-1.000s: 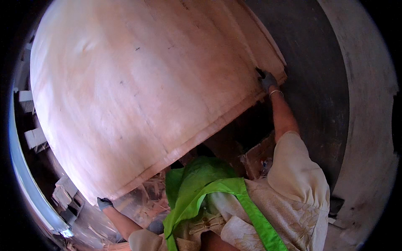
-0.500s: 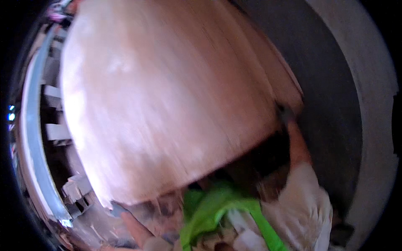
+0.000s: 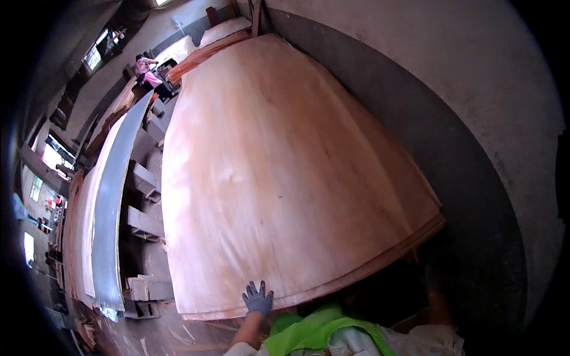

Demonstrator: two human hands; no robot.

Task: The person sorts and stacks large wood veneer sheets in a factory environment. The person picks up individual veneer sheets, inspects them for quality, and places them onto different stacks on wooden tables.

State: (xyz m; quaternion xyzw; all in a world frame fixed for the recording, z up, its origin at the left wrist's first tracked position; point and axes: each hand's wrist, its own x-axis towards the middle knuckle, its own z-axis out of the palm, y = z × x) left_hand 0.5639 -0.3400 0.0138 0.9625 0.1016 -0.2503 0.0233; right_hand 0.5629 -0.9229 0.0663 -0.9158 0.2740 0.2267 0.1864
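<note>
Filling the centre of the frame: a large, pale reddish sheet of thin wood veneer, lying flat atop a stack of like sheets. At lower centre, left hand in a grey glove, fingers spread, palm pressed on the sheet's near edge, not clenched. Right hand hidden in shadow at lower right; grip impossible to tell. At left, a long grey metal conveyor edge. At upper left, far off, a person in pink.

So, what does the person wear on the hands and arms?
The left hand wears a grey-blue knitted glove; the forearm below it is bare. A pale sleeve and a bright green vest show at the lower edge. The right hand is hidden in shadow.
</note>
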